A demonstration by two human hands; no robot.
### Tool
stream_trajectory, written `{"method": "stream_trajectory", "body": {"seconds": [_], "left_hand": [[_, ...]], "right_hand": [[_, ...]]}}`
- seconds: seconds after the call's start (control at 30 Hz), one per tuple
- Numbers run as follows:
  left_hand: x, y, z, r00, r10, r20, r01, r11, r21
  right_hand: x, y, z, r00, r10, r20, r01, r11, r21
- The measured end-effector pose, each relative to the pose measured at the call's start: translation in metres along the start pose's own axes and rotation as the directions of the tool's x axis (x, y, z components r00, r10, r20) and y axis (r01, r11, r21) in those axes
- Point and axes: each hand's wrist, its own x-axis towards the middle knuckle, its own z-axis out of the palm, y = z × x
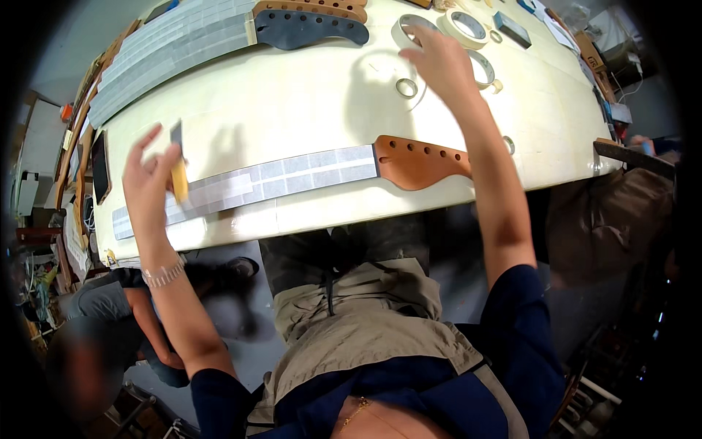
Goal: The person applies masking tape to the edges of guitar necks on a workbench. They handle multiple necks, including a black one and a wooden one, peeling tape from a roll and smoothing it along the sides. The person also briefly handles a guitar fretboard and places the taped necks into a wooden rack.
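My left hand (148, 172), above the left end of the near guitar neck, pinches a slim yellow-handled utility knife (180, 181) with its dark blade upward; motion blurs it slightly. This guitar neck (281, 178) lies lengthwise near the table's front edge. Pale tape strips cover its fingerboard, and its brown headstock (417, 162) points right, partly behind my right forearm. At the back, my right hand (441, 64) reaches over a roll of tape (404, 31), thumb and fingers apart. Whether it touches the roll I cannot tell.
More taped necks (175, 55) lie side by side at the back left, one with a black headstock (311, 29). Other tape rolls (466, 28) and a small ring (406, 88) are near my right hand. A phone (101, 167) rests at the left edge. Another person (110, 307) sits lower left.
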Motion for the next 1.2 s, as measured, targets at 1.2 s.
{"method": "stream_trajectory", "body": {"seconds": [1.2], "left_hand": [[-0.142, -0.032, 0.009, 0.912, -0.408, 0.045, -0.043, -0.205, -0.978]], "right_hand": [[-0.217, -0.113, -0.077, 0.868, -0.459, -0.189, 0.468, 0.884, 0.006]]}}
